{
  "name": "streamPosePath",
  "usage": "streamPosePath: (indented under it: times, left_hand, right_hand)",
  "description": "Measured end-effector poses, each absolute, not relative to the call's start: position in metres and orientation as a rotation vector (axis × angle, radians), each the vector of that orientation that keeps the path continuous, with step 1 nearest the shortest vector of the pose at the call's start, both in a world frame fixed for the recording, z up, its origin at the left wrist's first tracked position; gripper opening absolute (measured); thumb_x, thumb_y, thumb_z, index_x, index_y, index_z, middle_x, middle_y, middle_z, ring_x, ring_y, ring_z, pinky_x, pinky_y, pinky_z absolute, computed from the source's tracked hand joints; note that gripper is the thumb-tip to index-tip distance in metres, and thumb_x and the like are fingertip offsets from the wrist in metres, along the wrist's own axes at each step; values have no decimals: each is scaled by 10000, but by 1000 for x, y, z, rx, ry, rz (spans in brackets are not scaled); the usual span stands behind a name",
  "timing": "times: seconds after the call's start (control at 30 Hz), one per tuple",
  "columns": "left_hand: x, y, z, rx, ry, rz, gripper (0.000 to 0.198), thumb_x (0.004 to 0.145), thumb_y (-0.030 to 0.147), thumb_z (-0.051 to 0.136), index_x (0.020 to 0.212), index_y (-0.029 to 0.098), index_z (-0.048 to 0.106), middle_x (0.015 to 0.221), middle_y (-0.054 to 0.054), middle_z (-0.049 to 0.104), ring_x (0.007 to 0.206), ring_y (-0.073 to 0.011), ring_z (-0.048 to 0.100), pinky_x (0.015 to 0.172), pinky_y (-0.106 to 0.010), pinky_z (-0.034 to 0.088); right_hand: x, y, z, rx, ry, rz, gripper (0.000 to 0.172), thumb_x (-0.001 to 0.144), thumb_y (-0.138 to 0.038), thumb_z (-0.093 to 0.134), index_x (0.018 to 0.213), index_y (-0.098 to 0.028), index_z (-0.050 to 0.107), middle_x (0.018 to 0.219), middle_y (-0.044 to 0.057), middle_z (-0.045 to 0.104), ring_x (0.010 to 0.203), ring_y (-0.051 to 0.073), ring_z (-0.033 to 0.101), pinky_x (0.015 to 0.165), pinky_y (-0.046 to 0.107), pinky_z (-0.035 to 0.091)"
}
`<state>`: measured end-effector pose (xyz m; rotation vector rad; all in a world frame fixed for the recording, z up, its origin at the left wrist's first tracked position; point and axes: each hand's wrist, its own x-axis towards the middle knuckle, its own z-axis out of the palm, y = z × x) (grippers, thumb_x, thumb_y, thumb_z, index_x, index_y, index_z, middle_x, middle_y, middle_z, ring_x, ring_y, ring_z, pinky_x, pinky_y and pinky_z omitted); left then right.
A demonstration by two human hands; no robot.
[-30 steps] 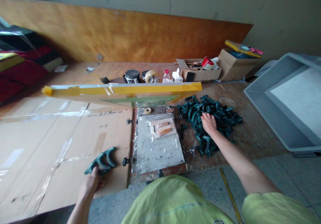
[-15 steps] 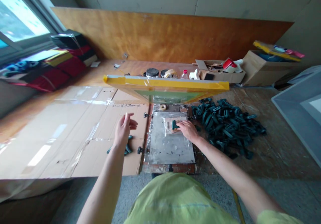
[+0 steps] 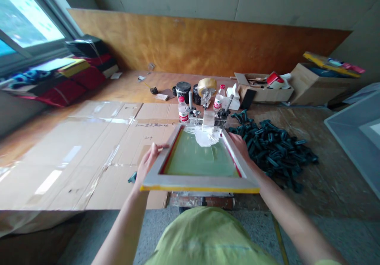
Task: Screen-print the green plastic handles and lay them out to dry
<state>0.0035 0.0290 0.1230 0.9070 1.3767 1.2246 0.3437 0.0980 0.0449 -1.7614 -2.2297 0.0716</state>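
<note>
A screen printing frame (image 3: 204, 181) with a green mesh (image 3: 198, 160) lies lowered over the metal plate, sloping slightly toward me. White ink (image 3: 208, 137) is pooled at the mesh's far end, below a pale squeegee blade (image 3: 208, 118). My left hand (image 3: 148, 160) is at the frame's left rail, fingers closed against its edge. At the right rail, my right hand (image 3: 240, 144) grips the side; its fingertips are partly hidden by the frame. A dark green plastic part (image 3: 132, 177) shows on the cardboard beside my left wrist. The plate and the part on it are covered.
Right of the frame lies a heap of dark green plastic parts (image 3: 276, 150). Flat cardboard (image 3: 97, 154) covers the left table. Behind stand bottles (image 3: 183, 110), a black-lidded jar (image 3: 183, 91), a tape roll (image 3: 207, 85) and an open carton (image 3: 271, 93). A grey bin (image 3: 356, 126) is far right.
The screen frame has swung down from its raised position, covering the plate and the green part. My right hand has left that part for the right rail; my left hand has come to the left rail.
</note>
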Motion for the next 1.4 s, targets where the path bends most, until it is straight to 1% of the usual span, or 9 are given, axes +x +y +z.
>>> streamPosePath:
  times: [0.13, 0.23, 0.4, 0.6, 0.77, 1.0, 1.13, 1.3, 1.4]
  left_hand:
    - [0, 0, 62, 793, 1421, 1021, 734, 695, 608, 709, 1296, 215, 560, 756, 1, 682, 621, -157, 629, 553, -234, 481]
    - [0, -1, 19, 778, 1442, 1029, 887, 665, 578, 746, 1415, 213, 445, 764, 6, 674, 663, -162, 637, 595, -239, 493]
    - [-2, 3, -8, 816, 1454, 985, 770, 731, 583, 685, 1381, 218, 491, 793, -5, 667, 691, -165, 635, 599, -234, 484]
    - [-1, 2, -3, 800, 1493, 983, 705, 717, 579, 697, 1298, 200, 572, 755, -8, 667, 686, -175, 635, 602, -242, 480]
    - [2, 2, 1, 735, 1538, 1024, 658, 656, 552, 748, 1192, 185, 645, 712, -18, 679, 649, -197, 642, 581, -264, 492]
    - [1, 1, -1, 817, 1531, 1022, 667, 695, 590, 708, 1211, 177, 618, 727, -27, 679, 643, -179, 641, 552, -240, 479]
    - [2, 1, 14, 761, 1501, 1022, 697, 669, 564, 744, 1238, 187, 603, 736, -24, 695, 630, -177, 642, 547, -243, 480]
    - [-2, 5, 61, 717, 1392, 1022, 744, 669, 527, 765, 1321, 235, 556, 823, -22, 722, 648, -170, 657, 572, -248, 498]
    - [-3, 18, 90, 764, 1347, 1125, 593, 734, 609, 673, 1149, 184, 672, 887, -41, 722, 656, -155, 642, 574, -237, 489]
  right_hand:
    - [335, 135, 70, -1632, -2107, -17, 485, 913, -286, 530, 1378, -161, 467, 1377, 143, 489, 1255, 277, 461, 1050, 416, 394]
    - [301, 161, 80, -1541, -2257, -1, 512, 823, -216, 653, 1311, -152, 514, 1311, 150, 533, 1218, 287, 477, 1012, 412, 413]
    - [270, 157, 69, -1696, -2485, 174, 149, 825, -154, 601, 965, -165, 652, 956, 114, 674, 938, 251, 593, 812, 343, 457]
    - [297, 107, 65, -1213, -2740, 268, 251, 789, -26, 499, 893, -184, 665, 893, 76, 674, 937, 212, 573, 805, 303, 426]
    - [299, 114, 74, -1223, -2753, 305, 116, 801, -128, 589, 826, -214, 663, 837, 36, 665, 842, 196, 582, 755, 286, 422]
    - [293, 91, 49, -1133, -2626, 188, 288, 830, -41, 488, 979, -185, 688, 961, 78, 688, 978, 210, 577, 877, 314, 440]
    - [293, 115, 67, -1264, -2520, 280, 231, 858, -198, 608, 1071, -252, 677, 998, 29, 701, 940, 198, 617, 837, 295, 463]
    - [284, 178, 96, -1614, -2328, 191, 625, 831, -281, 682, 1411, -329, 455, 1140, 37, 686, 969, 222, 637, 815, 308, 471]
    - [306, 193, 102, -1772, -2182, 88, 569, 874, -370, 624, 1413, -295, 456, 1102, 71, 697, 937, 242, 648, 769, 318, 464]
